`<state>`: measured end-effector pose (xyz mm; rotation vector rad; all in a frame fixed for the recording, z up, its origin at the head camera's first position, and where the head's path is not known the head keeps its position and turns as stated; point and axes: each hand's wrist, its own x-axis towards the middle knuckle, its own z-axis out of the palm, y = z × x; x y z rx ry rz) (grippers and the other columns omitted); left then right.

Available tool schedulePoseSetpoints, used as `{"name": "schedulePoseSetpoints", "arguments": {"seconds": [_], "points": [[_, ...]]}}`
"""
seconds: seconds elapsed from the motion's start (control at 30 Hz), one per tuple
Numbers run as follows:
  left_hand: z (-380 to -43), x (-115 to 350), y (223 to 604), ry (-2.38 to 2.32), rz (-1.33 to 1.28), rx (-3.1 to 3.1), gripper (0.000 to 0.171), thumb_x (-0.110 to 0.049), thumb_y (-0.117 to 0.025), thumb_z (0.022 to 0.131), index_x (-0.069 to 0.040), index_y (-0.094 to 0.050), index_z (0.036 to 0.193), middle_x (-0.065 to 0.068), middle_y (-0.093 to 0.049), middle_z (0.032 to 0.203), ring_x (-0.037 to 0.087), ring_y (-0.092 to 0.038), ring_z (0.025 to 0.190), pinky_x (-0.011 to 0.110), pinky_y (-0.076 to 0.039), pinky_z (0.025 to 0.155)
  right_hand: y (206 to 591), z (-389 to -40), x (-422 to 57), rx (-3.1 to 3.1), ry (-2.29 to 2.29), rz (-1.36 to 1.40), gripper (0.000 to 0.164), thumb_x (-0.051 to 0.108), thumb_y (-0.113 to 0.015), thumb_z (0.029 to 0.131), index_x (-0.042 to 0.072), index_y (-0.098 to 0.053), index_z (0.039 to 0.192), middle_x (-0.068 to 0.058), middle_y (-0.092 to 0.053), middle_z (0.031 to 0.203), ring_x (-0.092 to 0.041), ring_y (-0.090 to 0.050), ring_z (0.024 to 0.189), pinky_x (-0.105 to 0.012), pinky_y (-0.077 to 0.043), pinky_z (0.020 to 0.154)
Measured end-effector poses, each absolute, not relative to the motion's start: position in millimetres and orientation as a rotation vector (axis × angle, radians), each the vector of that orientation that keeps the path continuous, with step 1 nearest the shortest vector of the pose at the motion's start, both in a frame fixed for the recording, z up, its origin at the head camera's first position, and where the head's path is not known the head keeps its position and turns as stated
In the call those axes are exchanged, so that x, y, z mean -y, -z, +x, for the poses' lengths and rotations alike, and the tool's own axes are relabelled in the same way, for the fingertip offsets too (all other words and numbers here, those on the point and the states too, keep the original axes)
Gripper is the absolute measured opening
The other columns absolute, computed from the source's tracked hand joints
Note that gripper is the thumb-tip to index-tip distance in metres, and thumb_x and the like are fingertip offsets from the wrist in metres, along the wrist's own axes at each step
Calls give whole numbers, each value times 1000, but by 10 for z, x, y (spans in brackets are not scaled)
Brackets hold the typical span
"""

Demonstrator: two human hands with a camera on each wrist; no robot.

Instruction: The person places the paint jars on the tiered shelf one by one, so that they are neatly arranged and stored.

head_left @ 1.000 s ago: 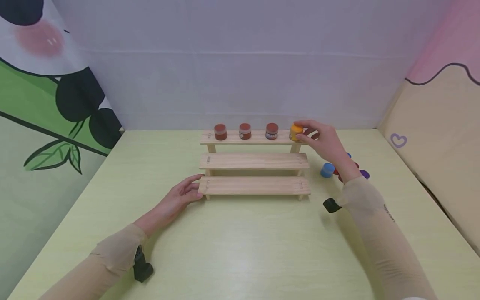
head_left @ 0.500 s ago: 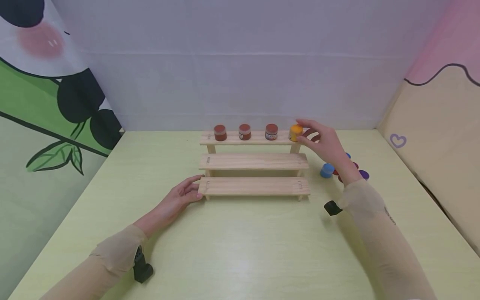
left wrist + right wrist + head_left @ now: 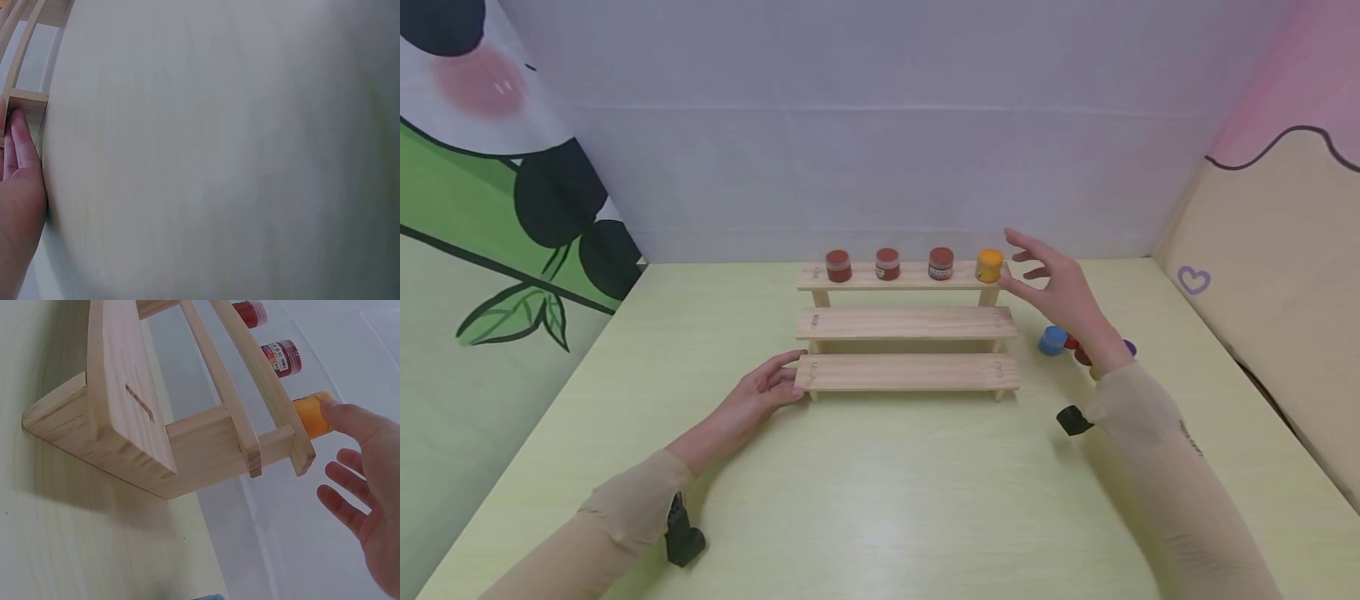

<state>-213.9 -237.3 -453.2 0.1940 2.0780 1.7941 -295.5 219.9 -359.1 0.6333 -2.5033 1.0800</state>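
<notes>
A three-tier wooden display rack (image 3: 906, 372) stands on the table. Its left end, at the lowest tier, is held by my left hand (image 3: 747, 404), thumb in front and fingers behind; the left wrist view shows the fingers (image 3: 24, 140) against the wood. On the top tier, three jars with brownish-red contents (image 3: 887, 264) stand in a row, and a yellow-orange paint jar (image 3: 989, 267) stands upright at the right end. My right hand (image 3: 1063, 292) is spread just right of that jar, its thumb (image 3: 347, 419) very near or touching it.
Right of the rack, a blue jar (image 3: 1053, 340) stands beside several red and purple jars, partly hidden by my right forearm. A pale wall (image 3: 895, 167) rises behind the table, and a printed panel (image 3: 1285, 275) borders it on the right.
My right hand has let go of the yellow-orange jar, spread its fingers and shifted slightly right. The jar stays on the top tier. My left hand keeps its place on the rack.
</notes>
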Motion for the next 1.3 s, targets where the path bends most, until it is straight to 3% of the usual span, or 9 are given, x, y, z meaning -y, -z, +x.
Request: {"name": "schedulePoseSetpoints", "arguments": {"seconds": [0.37,1.3], "points": [[-2126,2370,4521,-1818,204,-2057,70,-18,-63,97,-16,-26,156,-5,-58,125,3,-60,111,17,-48,94,3672,-2924,-2307,2476,-1042,645,72,16,-76,88,22,-42,151,-11,-52,148,-31,-58,121,-51,-52,92],[-2126,2361,4505,-1825,191,-2049,69,-18,-63,97,-16,-26,156,-6,-59,123,2,-60,110,16,-47,94,3887,-2807,-2637,2651,-850,592,73,20,-74,90,22,-38,153,-13,-51,148,-31,-50,124,-52,-49,96]]}}
